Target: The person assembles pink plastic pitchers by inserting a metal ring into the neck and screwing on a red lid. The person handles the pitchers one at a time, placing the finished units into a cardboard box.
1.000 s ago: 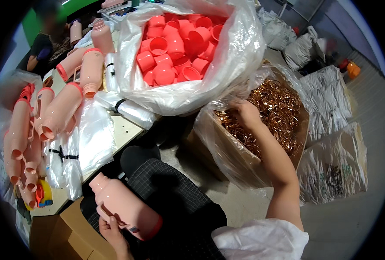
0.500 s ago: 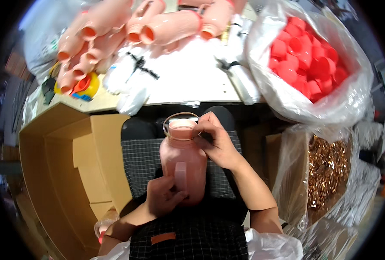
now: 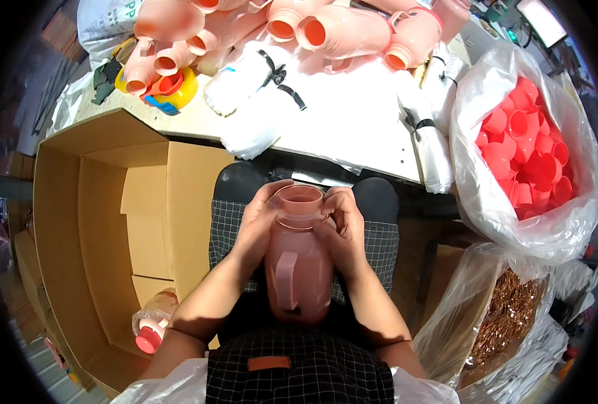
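A pink thermos jug (image 3: pixel 312 273) stands upright between my thighs, its handle facing me and its round mouth open at the top. A thin copper-coloured ring (image 3: pixel 292 227) lies around its neck. My left hand (image 3: pixel 257 225) is closed around the left side of the neck, with its fingers reaching behind the rim. On the opposite side, my right hand (image 3: pixel 342 229) pinches at the ring, fingers bent and thumb against the neck. My fingers partly hide the ring on both sides.
On the table (image 3: pixel 359 121) lie several pink jug bodies (image 3: pixel 349 30) and wrapped white cylinders (image 3: pixel 430 151). A bag of red cups (image 3: pixel 528 148) stands right, above a box of copper-coloured rings (image 3: pixel 504 316). The open carton (image 3: pixel 97 256) at left has a red-capped wrapped jug (image 3: pixel 152 330) beside it.
My left hand has moved up from the handle to the jug's neck. The ring, tilted above the mouth before, now sits lower around the neck. The view has shifted left.
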`<state>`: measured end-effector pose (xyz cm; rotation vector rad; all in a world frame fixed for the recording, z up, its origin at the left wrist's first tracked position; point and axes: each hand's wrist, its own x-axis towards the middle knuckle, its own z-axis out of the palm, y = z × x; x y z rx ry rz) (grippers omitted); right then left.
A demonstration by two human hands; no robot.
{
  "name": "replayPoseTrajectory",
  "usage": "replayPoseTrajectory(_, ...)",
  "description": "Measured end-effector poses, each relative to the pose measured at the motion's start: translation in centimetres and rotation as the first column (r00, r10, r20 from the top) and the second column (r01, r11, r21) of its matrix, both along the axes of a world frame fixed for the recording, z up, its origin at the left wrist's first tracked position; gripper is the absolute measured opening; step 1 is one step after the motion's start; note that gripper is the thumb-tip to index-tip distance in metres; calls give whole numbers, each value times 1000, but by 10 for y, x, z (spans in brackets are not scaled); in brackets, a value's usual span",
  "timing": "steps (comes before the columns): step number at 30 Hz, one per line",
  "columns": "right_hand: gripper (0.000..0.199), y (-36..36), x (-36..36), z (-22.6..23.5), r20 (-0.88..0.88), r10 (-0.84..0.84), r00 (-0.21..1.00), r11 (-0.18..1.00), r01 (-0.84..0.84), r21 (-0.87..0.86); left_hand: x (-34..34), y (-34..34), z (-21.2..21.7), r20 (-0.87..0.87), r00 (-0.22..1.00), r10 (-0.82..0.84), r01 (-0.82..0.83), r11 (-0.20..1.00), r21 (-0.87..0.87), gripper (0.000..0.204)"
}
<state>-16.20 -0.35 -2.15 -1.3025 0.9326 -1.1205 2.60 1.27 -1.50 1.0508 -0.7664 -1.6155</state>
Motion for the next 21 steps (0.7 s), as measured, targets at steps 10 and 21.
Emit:
replayPoseTrajectory(10, 20, 17, -7, 9, 226, -136, 965, 986, 111, 122, -25, 19, 24, 71, 996, 62, -64, 997, 35, 42)
replayPoseTrajectory(21, 27, 30, -9, 29, 265, -188, 946, 954, 111, 280, -32, 30, 41, 64, 998, 16, -22, 996, 87, 38)
